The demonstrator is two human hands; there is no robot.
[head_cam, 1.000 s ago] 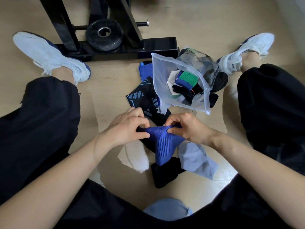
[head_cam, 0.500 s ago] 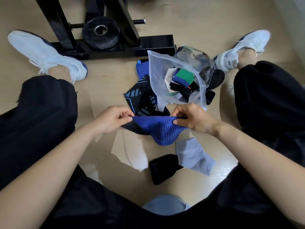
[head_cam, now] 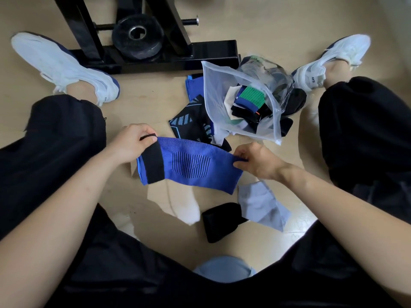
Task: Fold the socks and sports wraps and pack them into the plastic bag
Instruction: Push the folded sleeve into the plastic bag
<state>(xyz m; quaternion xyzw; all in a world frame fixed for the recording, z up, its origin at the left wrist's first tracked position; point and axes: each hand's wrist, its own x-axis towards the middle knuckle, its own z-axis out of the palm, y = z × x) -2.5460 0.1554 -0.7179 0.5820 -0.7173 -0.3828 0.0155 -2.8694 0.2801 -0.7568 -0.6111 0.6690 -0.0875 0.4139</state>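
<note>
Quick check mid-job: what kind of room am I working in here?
Most likely a home gym or workout corner. A black weight plate rests at a black steel frame, and the person sits on the pale floor in white trainers, handling a blue sports wrap.

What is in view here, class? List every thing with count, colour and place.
Knitted sports wrap with black band: one, blue, stretched between both hands.
Translucent plastic bag: one, milky, floor ahead, partly filled.
Patterned wrap: one, black and blue, left of bag.
White sock, black sock, grey sock: one each, floor below the held wrap.
Round weight plate: one, black, on metal frame.
Trainers: two, white, on feet.
Left hand, right hand: each grips a wrap end.
</note>
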